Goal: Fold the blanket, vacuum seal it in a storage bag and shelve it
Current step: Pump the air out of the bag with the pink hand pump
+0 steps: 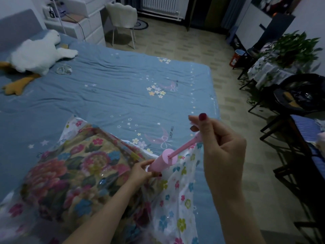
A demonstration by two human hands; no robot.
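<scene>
Hands work a pink plastic hand pump (162, 160) that stands tilted on a clear plastic storage bag printed with small coloured flowers (177, 196). The left hand (140, 172) curls its fingers round the foot of the pump's cylinder, just where it meets the bag. The right hand (219, 143) is raised above and to the right, its fingers closed round the handle at the end of the thin pink rod (182, 147), which is drawn well out of the cylinder. Inside the bag lies the folded floral blanket with large pink and blue blooms on a yellowish ground (75, 173), filling its left part. The bag rests on the near edge of a blue bed sheet with stars and moons (105, 88). A white plush goose with orange feet (35, 53) lies far off near the headboard
</scene>
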